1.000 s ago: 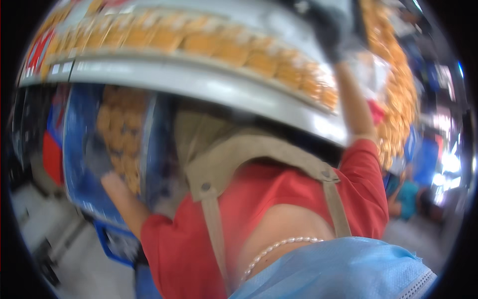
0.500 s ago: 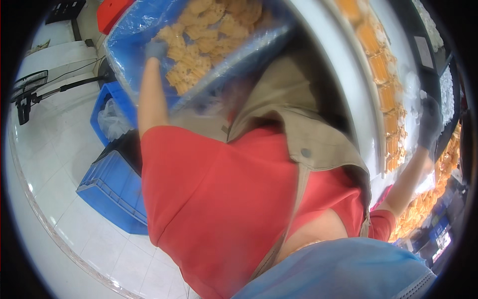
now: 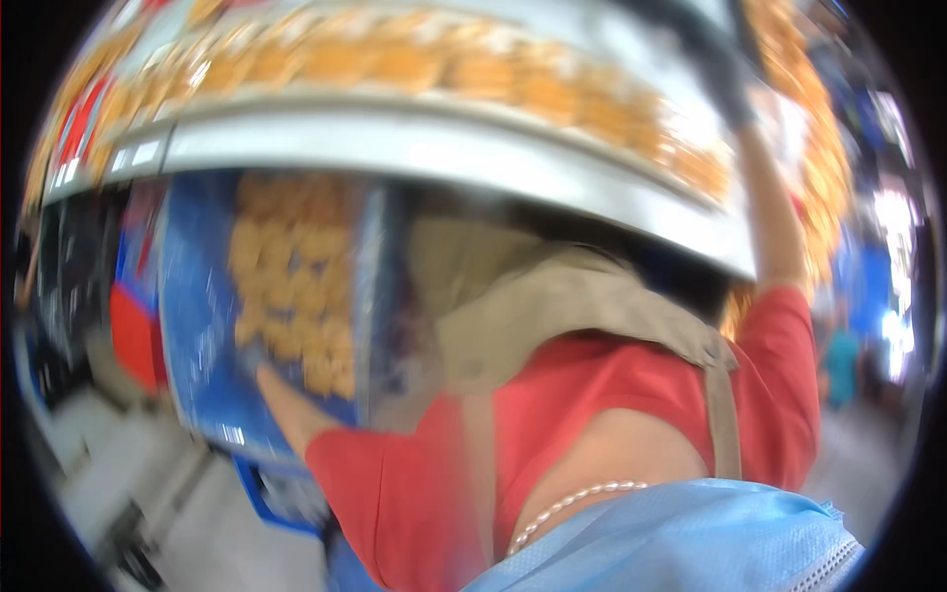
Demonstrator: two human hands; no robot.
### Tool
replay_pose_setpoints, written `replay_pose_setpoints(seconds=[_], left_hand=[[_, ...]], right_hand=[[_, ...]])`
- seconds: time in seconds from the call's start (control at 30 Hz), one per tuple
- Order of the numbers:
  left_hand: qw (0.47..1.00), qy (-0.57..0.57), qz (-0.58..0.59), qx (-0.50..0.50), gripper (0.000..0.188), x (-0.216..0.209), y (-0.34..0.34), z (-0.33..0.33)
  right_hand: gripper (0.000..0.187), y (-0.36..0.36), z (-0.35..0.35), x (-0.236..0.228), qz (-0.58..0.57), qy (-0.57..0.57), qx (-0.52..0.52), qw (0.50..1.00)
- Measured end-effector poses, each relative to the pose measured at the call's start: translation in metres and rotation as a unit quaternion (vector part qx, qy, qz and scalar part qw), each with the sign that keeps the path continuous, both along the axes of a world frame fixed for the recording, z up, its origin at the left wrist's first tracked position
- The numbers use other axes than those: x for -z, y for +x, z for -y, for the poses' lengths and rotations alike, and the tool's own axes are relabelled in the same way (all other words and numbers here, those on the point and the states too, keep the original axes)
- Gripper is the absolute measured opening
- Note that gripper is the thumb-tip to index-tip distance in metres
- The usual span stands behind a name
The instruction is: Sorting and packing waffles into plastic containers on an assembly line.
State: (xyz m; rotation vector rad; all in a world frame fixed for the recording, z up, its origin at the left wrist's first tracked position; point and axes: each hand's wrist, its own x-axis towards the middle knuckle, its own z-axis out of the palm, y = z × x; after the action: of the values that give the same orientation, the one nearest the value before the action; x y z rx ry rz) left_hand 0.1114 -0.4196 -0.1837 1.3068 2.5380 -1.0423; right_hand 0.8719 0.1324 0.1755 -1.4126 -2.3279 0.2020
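Observation:
My left hand (image 3: 252,357), in a grey glove, reaches into a large blue bin (image 3: 192,385) lined with clear plastic. It is beside a layer of flat golden-tan pieces (image 3: 291,266) that look like crackers; motion blur hides its fingers. My right hand (image 3: 728,89), in a dark glove, is over the white worktop, at the right end of a row of orange stacked pieces (image 3: 400,64). Its fingers are smeared too, so whether it holds anything does not show.
The white edge of the worktop (image 3: 414,128) curves across in front of me. A heap of orange pieces (image 3: 824,187) lies at the right. A red container (image 3: 138,335) stands left of the bin, and a blue crate (image 3: 286,493) sits on the floor below it.
My view has swung round, so the worktop now runs across the top and the bin lies below it. My left hand remains in the bin; my right arm remains stretched over the worktop.

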Motion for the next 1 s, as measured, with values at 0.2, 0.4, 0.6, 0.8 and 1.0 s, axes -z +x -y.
replay_pose_setpoints(seconds=[0.2, 0.4, 0.6, 0.8, 1.0], left_hand=[[0.834, 0.357, 0.224, -0.357, 0.067, -0.046, 0.055, -0.09], [0.726, 0.404, 0.311, -0.463, 0.068, -0.107, 0.021, -0.023], [0.634, 0.429, 0.423, -0.486, 0.058, -0.063, -0.036, 0.041], [0.505, 0.464, 0.45, -0.572, 0.052, -0.133, -0.011, 0.029], [0.585, 0.495, 0.542, -0.343, 0.044, -0.182, 0.019, 0.035]], right_hand=[[0.019, -0.086, 0.119, -0.138, 0.425, 0.007, 0.111, 0.899], [0.013, -0.099, 0.161, -0.122, 0.351, 0.178, -0.043, 0.919], [0.009, -0.1, 0.146, -0.101, 0.511, 0.178, -0.069, 0.838], [0.01, -0.108, 0.151, -0.11, 0.439, 0.226, -0.093, 0.864], [0.012, -0.105, 0.157, -0.144, 0.24, 0.072, 0.08, 0.965]])
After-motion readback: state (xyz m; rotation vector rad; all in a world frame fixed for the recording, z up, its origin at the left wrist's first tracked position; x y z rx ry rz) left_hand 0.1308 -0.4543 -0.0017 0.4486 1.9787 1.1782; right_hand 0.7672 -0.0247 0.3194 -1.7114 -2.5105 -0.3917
